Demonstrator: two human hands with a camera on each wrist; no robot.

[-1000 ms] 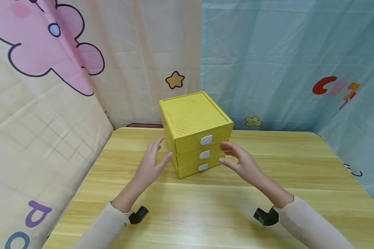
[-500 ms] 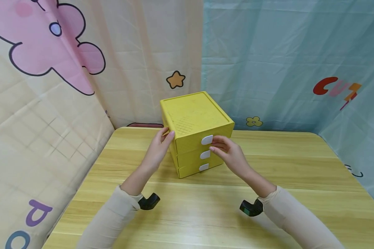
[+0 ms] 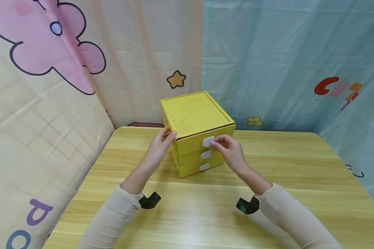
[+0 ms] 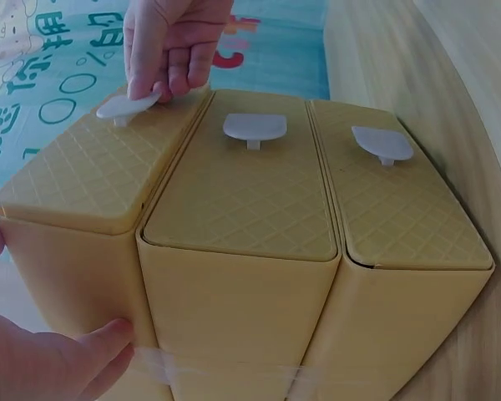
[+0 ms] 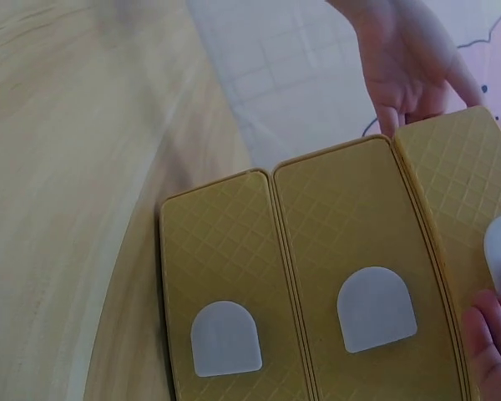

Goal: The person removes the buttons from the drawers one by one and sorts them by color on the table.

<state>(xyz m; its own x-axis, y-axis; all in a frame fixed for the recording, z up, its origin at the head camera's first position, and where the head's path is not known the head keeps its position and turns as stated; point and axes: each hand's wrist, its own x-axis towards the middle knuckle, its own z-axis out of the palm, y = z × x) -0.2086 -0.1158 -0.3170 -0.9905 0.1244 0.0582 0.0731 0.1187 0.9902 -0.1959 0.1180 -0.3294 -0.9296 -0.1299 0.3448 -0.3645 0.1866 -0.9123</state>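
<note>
A yellow three-drawer storage box (image 3: 199, 110) stands on the wooden table, turned at a slight angle. Its top drawer (image 3: 190, 144) sits a little forward, leaving a thin dark gap under the lid. My right hand (image 3: 232, 155) pinches the white handle (image 3: 208, 141) of that drawer between thumb and fingertips. On the box's left side rests my left hand (image 3: 156, 149), fingers along the wall and thumb by the front upper corner. In the left wrist view, the left fingers (image 4: 108, 338) touch the side wall without curling round it.
The middle drawer's handle (image 3: 205, 154) and the bottom drawer's handle (image 3: 204, 167) lie below the right hand. Printed curtains (image 3: 255, 62) hang behind and beside the wooden table (image 3: 193, 214). Black wrist cameras (image 3: 150, 200) are strapped to both wrists.
Both hands have come in to the box, the left onto its side, the right onto the top handle. Over the last half second the top drawer has slid slightly forward.
</note>
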